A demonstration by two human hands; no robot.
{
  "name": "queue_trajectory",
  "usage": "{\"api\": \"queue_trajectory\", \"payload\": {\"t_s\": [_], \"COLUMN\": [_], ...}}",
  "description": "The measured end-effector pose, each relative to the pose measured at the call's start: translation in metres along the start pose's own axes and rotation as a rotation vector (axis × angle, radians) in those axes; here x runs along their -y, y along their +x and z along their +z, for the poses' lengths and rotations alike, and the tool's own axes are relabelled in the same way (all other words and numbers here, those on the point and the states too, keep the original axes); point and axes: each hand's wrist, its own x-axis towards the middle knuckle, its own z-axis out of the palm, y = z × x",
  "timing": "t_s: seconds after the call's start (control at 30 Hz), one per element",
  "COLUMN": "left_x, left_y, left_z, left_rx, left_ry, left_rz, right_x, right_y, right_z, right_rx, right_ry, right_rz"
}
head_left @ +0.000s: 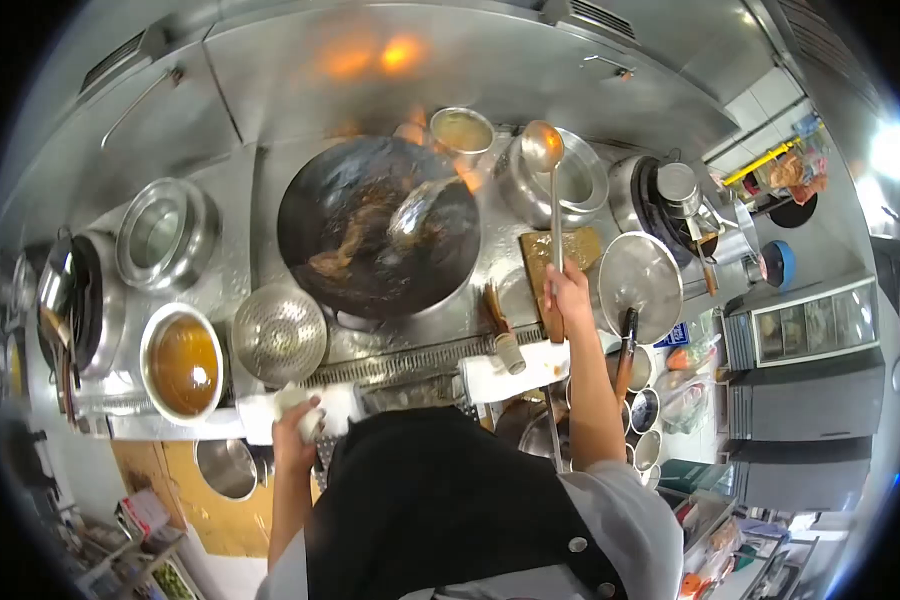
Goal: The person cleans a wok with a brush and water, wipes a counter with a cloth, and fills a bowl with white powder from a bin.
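Note:
My right hand (568, 292) is closed round the long handle of a metal ladle (542, 147), whose bowl is raised over a steel pot (580, 180). Below and to the left, my left hand (298, 430) grips a white cloth (300, 408) at the counter's front edge, near a perforated strainer (279, 335). A large black wok (320, 215) sits between and beyond my hands, with dark, wet-looking food (345, 250) and a shiny metal tool or blurred splash in it. Orange flame shows behind the wok's far rim.
A bowl of amber liquid (182, 365) stands at the left, near nested steel pots (157, 235). Right of the wok are a wooden board (535, 260), a brush (500, 325) and a round fine-mesh strainer (642, 285). A small pot (462, 131) is behind the wok.

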Motion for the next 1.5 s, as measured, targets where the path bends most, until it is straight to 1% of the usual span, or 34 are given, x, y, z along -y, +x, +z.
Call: {"api": "queue_trajectory", "payload": {"t_s": [0.03,0.1,0.13,0.23,0.3,0.33,0.37,0.43,0.47,0.5,0.53,0.57,0.6,0.63,0.67,0.7,0.73,0.77,0.87,0.9,0.97,1.0,1.03,1.07,1.13,1.17,1.2,1.27,1.3,1.33,1.37,1.43,1.5], "left_x": [-0.001,0.004,0.002,-0.006,-0.010,-0.008,-0.005,-0.018,-0.021,-0.027,-0.021,-0.017,-0.023,-0.021,-0.020,-0.006,0.003,0.005,0.001,0.005,-0.007,-0.013,-0.017,-0.016,0.024,0.019,0.015,0.006,0.006,0.012,0.016,0.013,0.013], "left_y": [0.002,0.016,0.019,0.013,0.011,0.012,0.011,0.005,0.010,0.017,0.033,0.052,0.053,0.065,0.069,0.080,0.083,0.084,0.069,0.078,0.065,0.059,0.053,0.049,0.073,0.053,0.040,0.009,0.002,0.001,-0.002,-0.016,-0.019], "left_z": [-0.002,-0.012,-0.006,0.026,0.035,0.047,0.058,0.109,0.123,0.133,0.133,0.131,0.156,0.166,0.174,0.174,0.171,0.171,0.182,0.174,0.173,0.169,0.164,0.158,0.103,0.095,0.083,0.070,0.059,0.046,0.043,0.040,0.040], "left_rx": [-0.019,-0.009,-0.038,-0.073,0.004,0.040,0.033,0.077,0.030,0.057,0.064,0.189,0.055,0.073,0.056,0.088,0.055,0.025,0.011,0.048,0.057,0.052,0.009,-0.033,0.077,0.063,0.082,0.098,0.096,0.068,0.073,-0.016,-0.043], "left_ry": [-0.015,-0.015,-0.047,-0.080,-0.041,0.038,0.037,-0.056,-0.038,-0.048,-0.044,-0.015,0.053,0.103,0.228,0.141,0.154,0.162,0.106,0.162,0.162,0.159,0.138,0.120,-0.005,0.064,0.067,0.028,0.034,0.048,0.049,0.017,-0.009], "left_rz": [0.019,0.082,0.088,0.152,-0.013,0.010,0.009,-0.019,-0.067,-0.127,-0.091,-0.100,-0.099,-0.088,-0.049,0.122,0.134,0.149,0.179,0.145,0.106,0.105,0.024,-0.061,0.148,0.178,0.160,0.129,0.067,0.088,0.093,0.157,0.156], "right_x": [-0.014,-0.062,-0.056,-0.033,-0.028,-0.034,-0.042,-0.067,-0.074,-0.074,-0.066,-0.054,-0.045,-0.033,-0.020,-0.017,-0.021,-0.028,-0.030,-0.031,-0.024,-0.015,-0.005,0.006,0.021,0.029,0.029,-0.003,-0.050,-0.095,-0.085,-0.059,-0.033], "right_y": [0.042,0.147,0.170,0.229,0.249,0.247,0.242,0.234,0.224,0.206,0.181,0.152,0.126,0.100,0.074,0.051,0.032,0.015,-0.048,-0.066,-0.090,-0.098,-0.101,-0.097,-0.074,-0.058,-0.035,0.051,0.121,0.189,0.214,0.246,0.255], "right_z": [-0.009,-0.037,-0.041,-0.042,-0.041,-0.043,-0.044,-0.049,-0.052,-0.053,-0.052,-0.048,-0.041,-0.032,-0.024,-0.017,-0.011,-0.005,0.014,0.019,0.025,0.022,0.017,0.009,-0.004,-0.010,-0.013,-0.026,-0.040,-0.053,-0.060,-0.061,-0.054], "right_rx": [-0.099,-0.383,-0.383,-0.202,-0.068,-0.011,-0.008,0.144,0.203,0.202,0.264,0.327,0.359,0.365,0.373,0.377,0.390,0.464,0.491,0.497,0.508,0.499,0.485,0.386,0.304,0.258,0.133,-0.065,-0.222,-0.427,-0.431,-0.263,-0.069], "right_ry": [-0.197,-0.677,-0.673,0.060,0.546,0.878,0.877,1.069,1.054,1.056,1.065,1.073,1.113,1.113,1.086,1.060,1.074,1.094,1.105,1.075,1.043,0.875,0.708,0.527,0.436,0.420,0.377,-0.013,-0.306,-0.617,-0.613,-0.007,0.590], "right_rz": [-0.108,-0.219,-0.219,0.118,0.345,0.334,0.340,0.364,0.329,0.330,0.318,0.310,0.309,0.324,0.324,0.324,0.332,0.336,0.414,0.451,0.490,0.465,0.437,0.411,0.311,0.269,0.198,0.061,-0.091,-0.193,-0.196,0.075,0.350]}}
